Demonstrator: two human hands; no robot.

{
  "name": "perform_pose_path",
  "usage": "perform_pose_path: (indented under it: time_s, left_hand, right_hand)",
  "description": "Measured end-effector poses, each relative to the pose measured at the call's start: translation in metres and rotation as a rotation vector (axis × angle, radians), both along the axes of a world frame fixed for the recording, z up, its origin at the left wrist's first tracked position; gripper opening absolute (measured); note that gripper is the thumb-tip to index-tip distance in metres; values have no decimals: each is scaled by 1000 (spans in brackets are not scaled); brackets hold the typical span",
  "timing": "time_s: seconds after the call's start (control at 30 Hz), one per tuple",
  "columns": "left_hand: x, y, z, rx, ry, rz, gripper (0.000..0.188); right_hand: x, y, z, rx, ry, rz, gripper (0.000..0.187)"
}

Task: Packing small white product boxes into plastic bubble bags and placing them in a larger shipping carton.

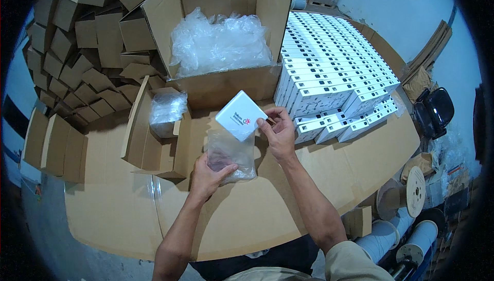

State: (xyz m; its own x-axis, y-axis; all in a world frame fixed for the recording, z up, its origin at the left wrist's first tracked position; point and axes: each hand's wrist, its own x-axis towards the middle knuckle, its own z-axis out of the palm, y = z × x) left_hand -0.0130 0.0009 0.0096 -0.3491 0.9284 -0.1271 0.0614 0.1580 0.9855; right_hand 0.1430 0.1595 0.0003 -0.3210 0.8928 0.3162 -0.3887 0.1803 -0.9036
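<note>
My right hand (278, 133) pinches the right corner of a flat white square box (240, 114) with a small red and black print on its face. Just below it, my left hand (208, 174) grips a clear plastic bag (234, 160) by its lower left part. The bag's upper edge lies close to the box's lower corner; whether the corner is inside the bag I cannot tell. To the left stands an open cardboard carton (135, 137), with bagged items (168, 112) wrapped in clear plastic at its far end.
A large open carton (226, 83) full of clear plastic bags (221, 42) stands behind. Stacked white boxes (329, 70) fill the back right. Many small brown cartons (72, 60) pile up at the left. Cable reels (416, 191) sit beside the cardboard-covered table (118, 204).
</note>
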Motion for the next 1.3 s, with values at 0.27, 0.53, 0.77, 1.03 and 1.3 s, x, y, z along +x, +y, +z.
perform_pose_path:
  time_s: [0.27,0.53,0.77,1.03,1.3]
  left_hand:
    - [-1,0,0,13,-1,-4,37]
    - [-3,1,-8,38,-15,-13,36]
    - [2,0,3,54,-7,0,39]
    - [2,2,-11,113,47,40,44]
    - [3,2,-10,100,-34,-15,44]
  right_hand:
    - [2,-1,1,30,-20,79,24]
    - [4,2,-3,29,-32,141,24]
    - [4,1,-3,-47,-62,245,21]
    - [6,3,-5,-92,-83,272,19]
    - [4,3,-7,-32,-120,311,14]
